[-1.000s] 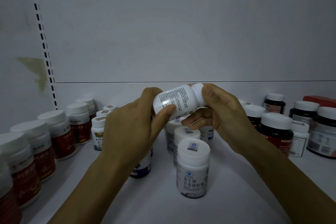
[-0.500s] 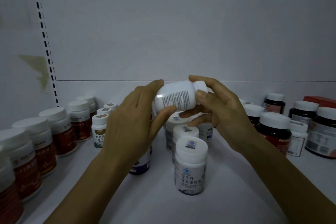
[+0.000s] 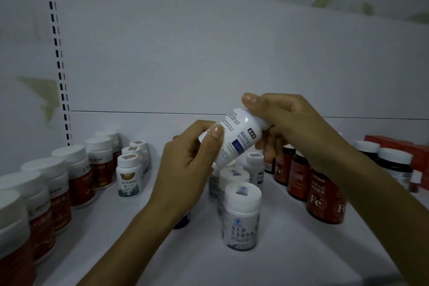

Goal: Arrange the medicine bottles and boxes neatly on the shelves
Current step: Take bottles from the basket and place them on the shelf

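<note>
A white medicine bottle (image 3: 234, 139) with a blue block and small print on its label is held tilted in the air above the middle of the shelf (image 3: 232, 269), its lower end to the left and its upper end to the right. The left hand (image 3: 185, 169) is wrapped round the lower end, thumb across the front and fingers behind. The right hand (image 3: 290, 123) is curled over the upper end from above, so that end is hidden inside its grip (the cap cannot be seen). Both hands are clamped on this one bottle, which touches nothing else. Directly below it a short file of white bottles runs front to back, the nearest a white-capped bottle with blue print (image 3: 241, 218), upright, with a sticker on its lid. A dark blue bottle (image 3: 183, 222) peeks out from behind the left wrist. To the left stand small white bottles (image 3: 128, 175) in a file. Beyond them a row of red-labelled bottles with white caps (image 3: 79, 179) runs along the left edge toward the camera. To the right, by the right forearm, are dark red bottles marked "Fe" (image 3: 325, 197), then dark bottles with white caps (image 3: 394, 165) and red boxes (image 3: 417, 150) at the far right. Behind everything is the white back panel (image 3: 209, 53), with a slotted upright (image 3: 58, 58) at its left.
</note>
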Available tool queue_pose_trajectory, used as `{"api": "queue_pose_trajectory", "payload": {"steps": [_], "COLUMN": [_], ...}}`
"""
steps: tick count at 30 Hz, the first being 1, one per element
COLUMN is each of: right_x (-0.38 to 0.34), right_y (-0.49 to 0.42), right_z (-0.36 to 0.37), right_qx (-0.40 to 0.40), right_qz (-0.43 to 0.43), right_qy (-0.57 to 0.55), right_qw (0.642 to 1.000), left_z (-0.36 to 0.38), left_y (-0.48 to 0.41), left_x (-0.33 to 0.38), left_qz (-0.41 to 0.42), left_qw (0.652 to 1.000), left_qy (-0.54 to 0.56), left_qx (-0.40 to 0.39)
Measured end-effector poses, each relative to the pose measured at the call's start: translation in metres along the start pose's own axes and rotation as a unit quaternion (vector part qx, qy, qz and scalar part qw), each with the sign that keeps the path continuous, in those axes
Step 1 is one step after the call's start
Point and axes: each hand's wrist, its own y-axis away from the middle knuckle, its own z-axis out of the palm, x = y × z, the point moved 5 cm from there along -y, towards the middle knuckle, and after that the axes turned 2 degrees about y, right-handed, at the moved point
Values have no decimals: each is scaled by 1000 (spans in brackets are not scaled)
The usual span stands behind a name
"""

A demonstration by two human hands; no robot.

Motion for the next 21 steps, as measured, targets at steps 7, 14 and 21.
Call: {"api": "queue_pose_trajectory", "payload": {"steps": [7, 14, 21], "right_x": [-18, -17, -16], "right_y": [11, 46, 62], "right_z": [-2, -21, -21], "right_qx": [-14, -20, 16], "right_qz": [-39, -72, -111], "right_qy": [54, 72, 103], "right_qw": [998, 995, 988], "left_z": [-3, 5, 8], "left_y": [2, 9, 11], "left_x": [9, 24, 21], "left_qz": [30, 198, 137], "left_qw": [999, 975, 990], "left_qy": [29, -104, -21], "left_qx": [13, 4, -26]}}
